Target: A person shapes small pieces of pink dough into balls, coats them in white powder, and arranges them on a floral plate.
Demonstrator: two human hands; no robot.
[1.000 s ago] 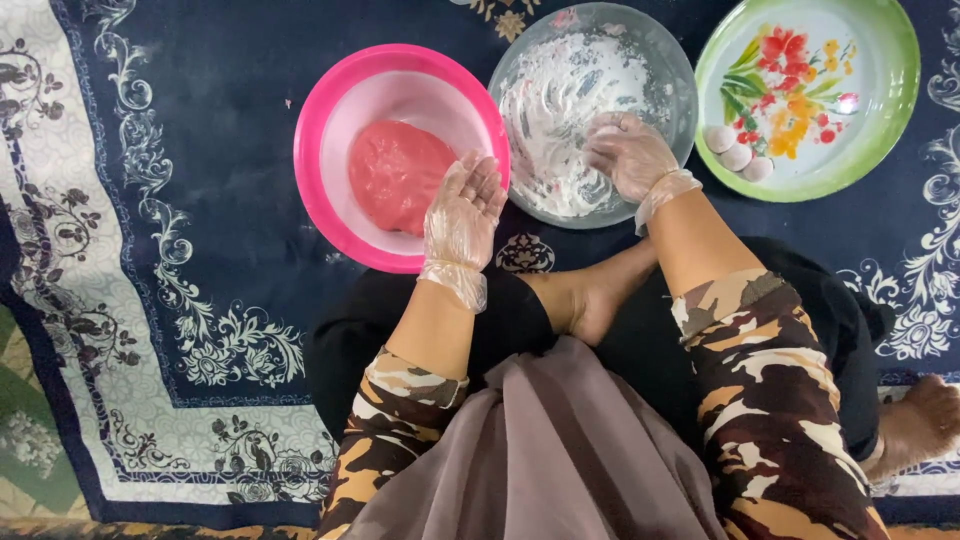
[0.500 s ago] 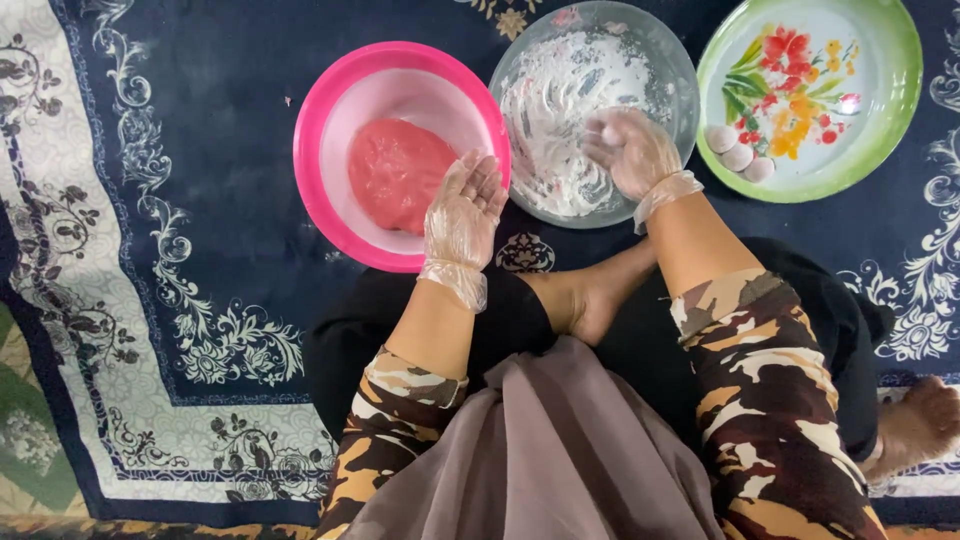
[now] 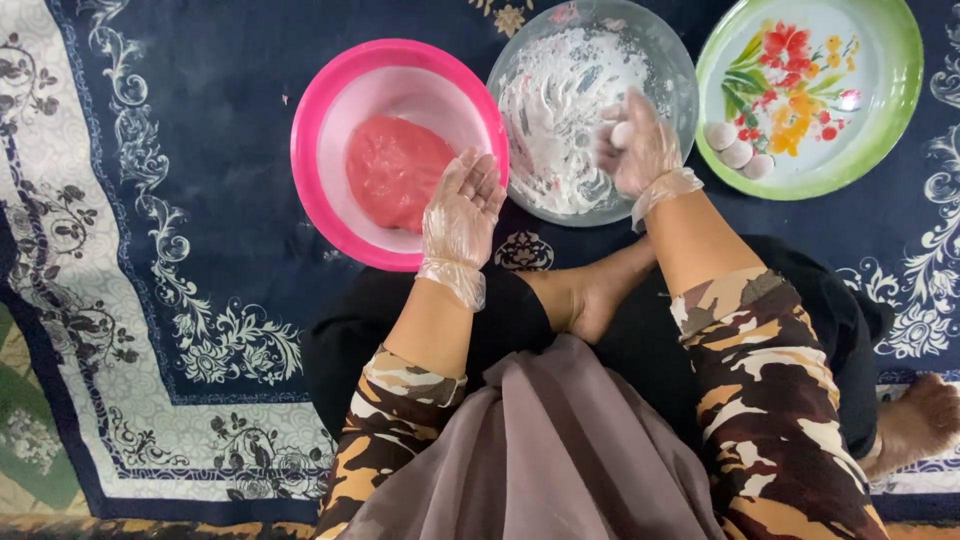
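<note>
Pink bowl (image 3: 330, 110) — red dough (image 3: 395, 180) — navy floral rug (image 3: 200, 120)

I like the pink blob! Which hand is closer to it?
Left. The left hand hovers open at the pink bowl's rim, beside the red dough. The right hand is over the floury glass bowl, farther away.

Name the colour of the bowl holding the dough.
Bright pink bowl, with red dough inside; the head view shows it best.

Navy rug (image 3: 200, 150) with pale floral border — pink bowl (image 3: 330, 110), clear floured bowl (image 3: 672, 60), green-rimmed floral plate (image 3: 900, 110).
</note>
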